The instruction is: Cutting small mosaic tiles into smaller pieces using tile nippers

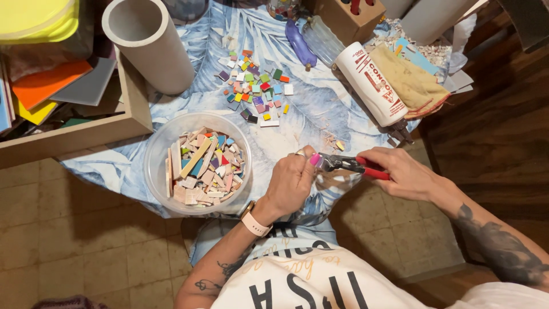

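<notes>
Already a scatter of small cut coloured pieces (254, 88) lies at twelve o'clock on the surface (320, 109), while the left hand (291, 180) pinches something unseen into the red-handled nippers (351, 165) squeezed by the right hand (400, 171), the bowl of tile scraps (200, 166) at nine o'clock still full.

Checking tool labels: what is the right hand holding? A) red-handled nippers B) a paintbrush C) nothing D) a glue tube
A: the right hand grips red-handled nippers, whose jaws meet a small piece pinched in the fingers of the left hand, just right of the clear bowl of tile scraps.
</notes>
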